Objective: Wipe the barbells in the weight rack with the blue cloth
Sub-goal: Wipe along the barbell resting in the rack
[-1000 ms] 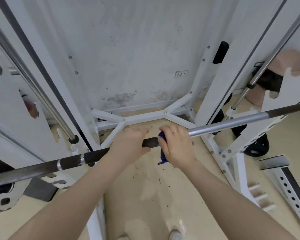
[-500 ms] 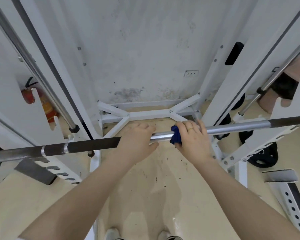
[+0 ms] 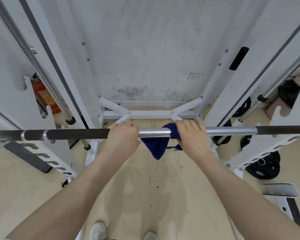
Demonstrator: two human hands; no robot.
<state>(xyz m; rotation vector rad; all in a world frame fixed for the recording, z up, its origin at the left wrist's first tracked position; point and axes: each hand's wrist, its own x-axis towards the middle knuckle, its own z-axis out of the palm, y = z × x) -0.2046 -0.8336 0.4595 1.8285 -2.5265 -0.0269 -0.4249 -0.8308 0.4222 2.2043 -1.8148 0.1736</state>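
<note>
Bare barbell (image 3: 154,132) between hands; rack uprights (image 3: 232,94) flank sides.

We see a long metal barbell (image 3: 154,132), glossy chrome at its middle, matt dark and rough-looking toward both ends; a fuzzy deep-blue cloth (image 3: 156,148); a white painted metal rack (image 3: 145,113), matt; a scuffed beige floor (image 3: 145,187)

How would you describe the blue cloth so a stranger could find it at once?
Find the barbell lying level across the white rack. At its shiny middle, the right hand grips the blue cloth around it. It is the only dark blue thing there, one corner hanging down.
</note>
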